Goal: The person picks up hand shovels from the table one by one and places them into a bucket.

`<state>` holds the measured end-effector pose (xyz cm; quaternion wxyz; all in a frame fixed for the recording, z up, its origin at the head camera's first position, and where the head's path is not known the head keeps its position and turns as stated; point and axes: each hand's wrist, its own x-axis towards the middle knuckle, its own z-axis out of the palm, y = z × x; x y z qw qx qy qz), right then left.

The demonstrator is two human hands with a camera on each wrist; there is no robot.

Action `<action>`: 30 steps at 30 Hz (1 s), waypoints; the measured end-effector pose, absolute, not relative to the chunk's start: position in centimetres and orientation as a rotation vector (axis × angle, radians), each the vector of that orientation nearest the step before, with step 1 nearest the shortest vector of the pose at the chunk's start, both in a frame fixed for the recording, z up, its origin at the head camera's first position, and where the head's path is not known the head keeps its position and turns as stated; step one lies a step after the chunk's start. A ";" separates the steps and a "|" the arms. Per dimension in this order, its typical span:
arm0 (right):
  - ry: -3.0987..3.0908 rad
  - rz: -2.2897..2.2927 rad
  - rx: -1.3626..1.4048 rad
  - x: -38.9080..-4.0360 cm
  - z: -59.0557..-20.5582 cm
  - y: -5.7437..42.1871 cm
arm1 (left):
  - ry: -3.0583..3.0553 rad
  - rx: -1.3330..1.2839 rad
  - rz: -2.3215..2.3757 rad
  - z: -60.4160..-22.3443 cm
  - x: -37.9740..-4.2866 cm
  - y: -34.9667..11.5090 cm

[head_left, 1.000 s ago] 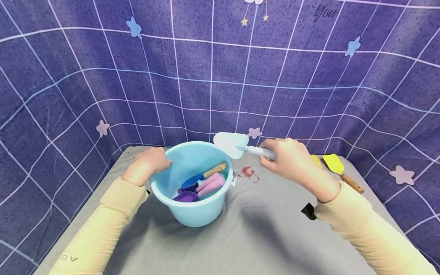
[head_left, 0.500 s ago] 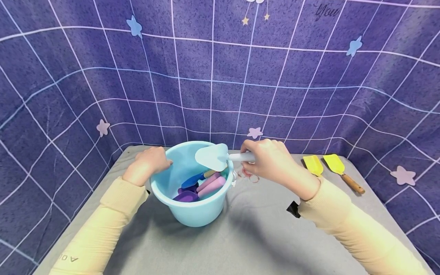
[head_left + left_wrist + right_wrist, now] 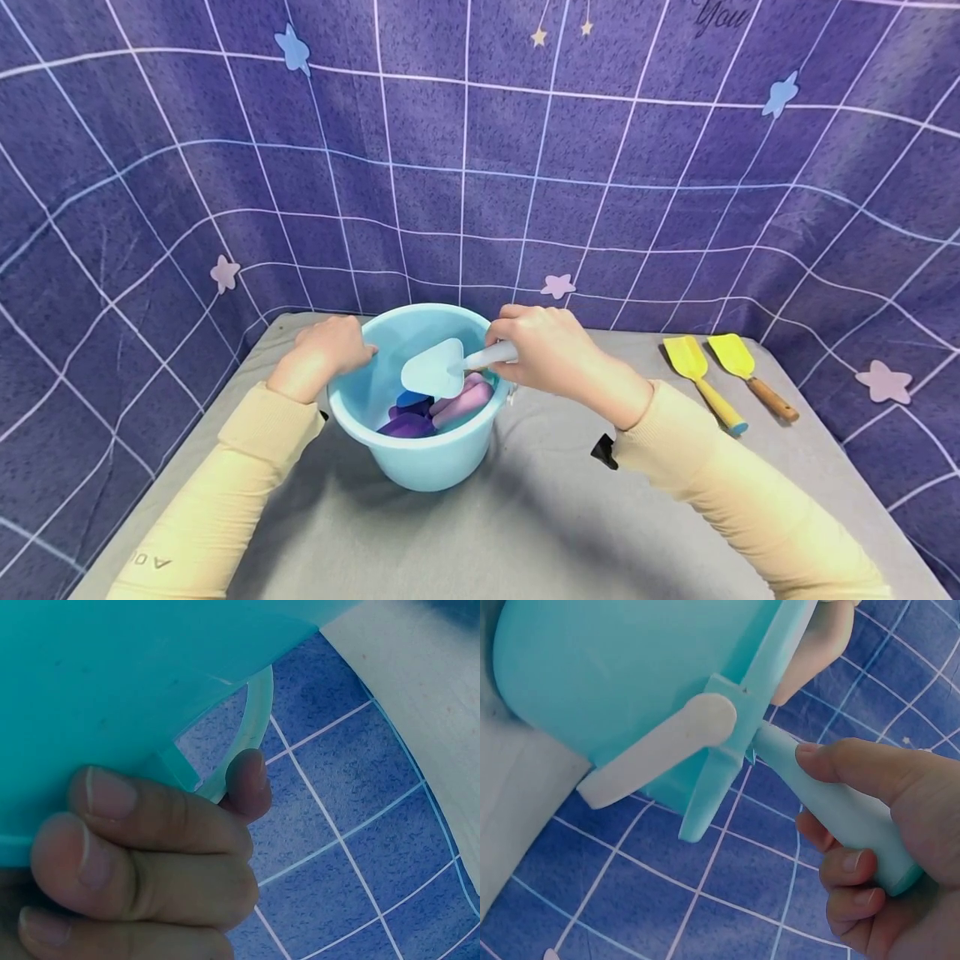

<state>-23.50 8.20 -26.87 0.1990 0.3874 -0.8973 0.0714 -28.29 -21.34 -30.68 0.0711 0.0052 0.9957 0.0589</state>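
Observation:
A light-blue bucket [image 3: 431, 467] stands upright on the grey cloth. My left hand [image 3: 326, 348] grips its left rim; in the left wrist view curled fingers [image 3: 172, 825] lie against the outer wall near the white bail handle [image 3: 259, 712]. Over the right rim, my right hand [image 3: 551, 346] holds a pale-blue toy shovel [image 3: 435, 371] by its handle [image 3: 840, 806]. The shovel's blade is inside the bucket's mouth, above a purple scoop [image 3: 408, 427], pink handles [image 3: 463, 404] and a blue blade [image 3: 414, 398]. The shovel hides part of these.
To the right lie two yellow toy shovels, one with a yellow handle [image 3: 720, 406] and one with a wooden handle [image 3: 772, 400]. Purple gridded fabric [image 3: 495, 183] rises behind and at both sides of the grey cloth-covered surface [image 3: 465, 550].
My right hand has carried the pale-blue shovel leftward and down, from right of the bucket to inside its mouth. The yellow shovels are uncovered now. My left hand stays on the rim.

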 end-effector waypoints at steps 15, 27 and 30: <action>-2.552 0.171 1.293 -24.0 -27.9 5.6 | 2.995 0.011 0.167 -30.5 -28.2 -21.2; -2.638 0.179 1.386 -24.5 -29.2 3.7 | 2.983 0.014 0.178 -30.4 -28.3 -21.2; -2.654 0.181 1.403 -24.7 -29.5 3.3 | 2.981 0.010 0.176 -30.4 -28.3 -21.3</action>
